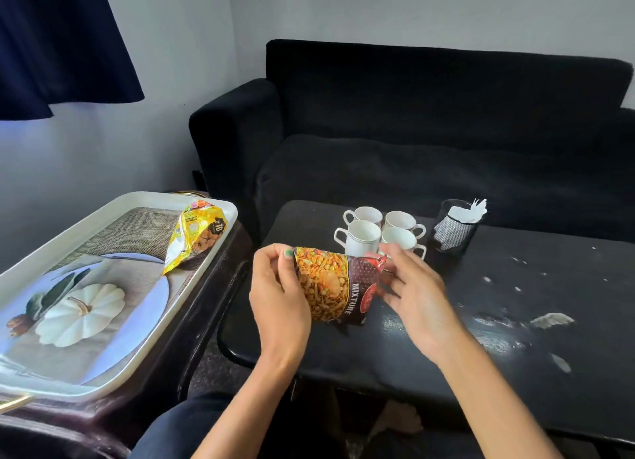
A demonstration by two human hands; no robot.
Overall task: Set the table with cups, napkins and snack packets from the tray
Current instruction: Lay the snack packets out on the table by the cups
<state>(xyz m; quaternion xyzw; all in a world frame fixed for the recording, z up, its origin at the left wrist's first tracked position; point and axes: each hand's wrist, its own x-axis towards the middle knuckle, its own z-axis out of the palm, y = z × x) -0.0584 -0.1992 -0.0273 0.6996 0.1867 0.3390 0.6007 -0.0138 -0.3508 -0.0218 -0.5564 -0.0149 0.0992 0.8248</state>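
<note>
The two hands are closest; the left hand (278,286) holds one end of the dark snack packet (338,285), and the right hand (412,286) is half open at the other end, maybe just touching it; the packet sits low over the black tabletop (515,321), in front of four empty white cups (378,232); I think it is being put down, so next comes a gentle let-go; the black holder (453,228) has white napkins (469,211) inside; the tray (31,266) holds only a yellow packet (196,235).

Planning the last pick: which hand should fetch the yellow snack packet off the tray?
Left. The yellow snack packet lies on the white tray, on the left hand side. The right hand would have to cross over the dark mixture packet.
</note>
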